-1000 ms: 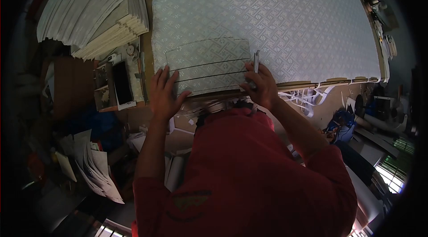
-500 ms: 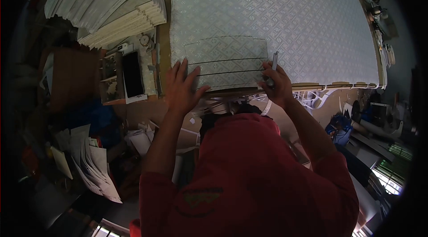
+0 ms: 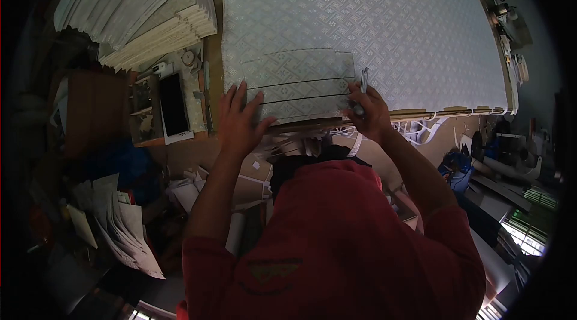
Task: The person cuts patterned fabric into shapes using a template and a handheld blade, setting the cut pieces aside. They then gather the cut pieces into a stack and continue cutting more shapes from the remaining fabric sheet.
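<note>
A pale patterned sheet [image 3: 360, 13] covers the table. Near its front edge lies a clear template [image 3: 294, 70] with dark lines across it. My left hand [image 3: 240, 121] rests with fingers spread on the template's left end and the sheet beside it. At the template's right end is my right hand [image 3: 368, 109], its fingers closed around a slim metallic tool [image 3: 363, 82] that points up and away. The lower part of the tool is hidden in the hand.
Stacked paper sheets [image 3: 132, 1] stand at the upper left. Below them are a black phone [image 3: 174, 103] and a wooden box [image 3: 145, 109]. Loose papers [image 3: 120, 224] hang at the lower left. A blue bundle [image 3: 458, 169] lies at the right.
The view has shifted slightly, so the table and both hands appear a little further left. Both hands keep nearly the same places at the template, and the tool stays in my right hand.
</note>
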Demonstrator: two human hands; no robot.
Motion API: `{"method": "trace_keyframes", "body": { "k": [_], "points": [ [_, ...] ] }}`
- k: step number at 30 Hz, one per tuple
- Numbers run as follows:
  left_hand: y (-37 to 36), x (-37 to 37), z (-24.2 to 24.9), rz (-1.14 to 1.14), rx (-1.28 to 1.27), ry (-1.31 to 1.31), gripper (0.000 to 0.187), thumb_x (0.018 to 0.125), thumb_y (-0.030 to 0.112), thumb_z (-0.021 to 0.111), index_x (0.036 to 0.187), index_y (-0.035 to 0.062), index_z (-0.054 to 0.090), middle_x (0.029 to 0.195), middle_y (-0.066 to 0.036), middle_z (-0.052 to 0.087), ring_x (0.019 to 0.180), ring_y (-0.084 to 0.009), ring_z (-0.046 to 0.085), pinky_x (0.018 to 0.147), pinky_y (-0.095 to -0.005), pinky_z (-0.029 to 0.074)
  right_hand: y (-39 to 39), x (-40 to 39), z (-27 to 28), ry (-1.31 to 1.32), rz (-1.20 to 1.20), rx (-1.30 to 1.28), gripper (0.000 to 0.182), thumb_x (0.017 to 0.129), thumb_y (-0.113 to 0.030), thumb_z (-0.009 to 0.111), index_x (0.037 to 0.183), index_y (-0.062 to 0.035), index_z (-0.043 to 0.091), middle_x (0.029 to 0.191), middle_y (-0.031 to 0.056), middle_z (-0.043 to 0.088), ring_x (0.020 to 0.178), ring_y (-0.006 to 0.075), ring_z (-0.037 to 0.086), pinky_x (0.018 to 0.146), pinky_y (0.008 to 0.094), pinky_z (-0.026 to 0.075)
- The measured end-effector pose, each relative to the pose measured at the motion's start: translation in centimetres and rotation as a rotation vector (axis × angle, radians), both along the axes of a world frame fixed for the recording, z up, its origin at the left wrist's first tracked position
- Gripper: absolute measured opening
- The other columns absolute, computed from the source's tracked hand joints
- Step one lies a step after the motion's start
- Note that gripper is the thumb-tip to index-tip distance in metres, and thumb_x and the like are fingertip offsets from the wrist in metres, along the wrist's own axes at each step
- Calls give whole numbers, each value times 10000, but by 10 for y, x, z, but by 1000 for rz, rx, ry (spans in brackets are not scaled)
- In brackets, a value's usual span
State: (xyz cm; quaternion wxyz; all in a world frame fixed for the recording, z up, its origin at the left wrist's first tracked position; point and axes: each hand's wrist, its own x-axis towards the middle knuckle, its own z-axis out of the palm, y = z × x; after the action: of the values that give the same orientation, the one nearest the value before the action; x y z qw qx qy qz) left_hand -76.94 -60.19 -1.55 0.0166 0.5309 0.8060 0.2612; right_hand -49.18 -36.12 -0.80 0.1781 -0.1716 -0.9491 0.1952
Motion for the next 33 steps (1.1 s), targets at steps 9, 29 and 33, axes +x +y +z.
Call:
{"method": "trace_keyframes", "body": {
  "k": [9, 29, 33],
  "points": [
    [37, -5, 53, -158, -274, 145, 324, 831, 175, 790, 1147, 139, 731, 1352, -148, 591, 1264, -389, 557, 1059, -490, 478, 13, 8, -16, 201, 105, -79, 487, 761, -161, 886, 1137, -63, 593, 1364, 178, 656, 1206, 417, 625, 998, 485, 526],
    [178, 20, 77, -979, -766, 637, 1052, 741, 23, 804, 1596, 361, 294, 1718, -38, 167, 1547, -393, 264, 1130, -487, 512, 12, 11, -20, 190, 40, -187, 382, 805, -219, 826, 1109, -79, 643, 1330, 175, 657, 1237, 428, 569, 1058, 492, 476],
    [177, 21, 78, -966, -816, 567, 1108, 739, -47, 785, 1613, 379, 255, 1739, -21, 113, 1567, -420, 208, 1157, -523, 488, 9, 24, 4, 150, 69, -168, 369, 810, -221, 825, 1100, -96, 635, 1230, 170, 696, 1144, 402, 623, 965, 490, 515]
  ]
}}
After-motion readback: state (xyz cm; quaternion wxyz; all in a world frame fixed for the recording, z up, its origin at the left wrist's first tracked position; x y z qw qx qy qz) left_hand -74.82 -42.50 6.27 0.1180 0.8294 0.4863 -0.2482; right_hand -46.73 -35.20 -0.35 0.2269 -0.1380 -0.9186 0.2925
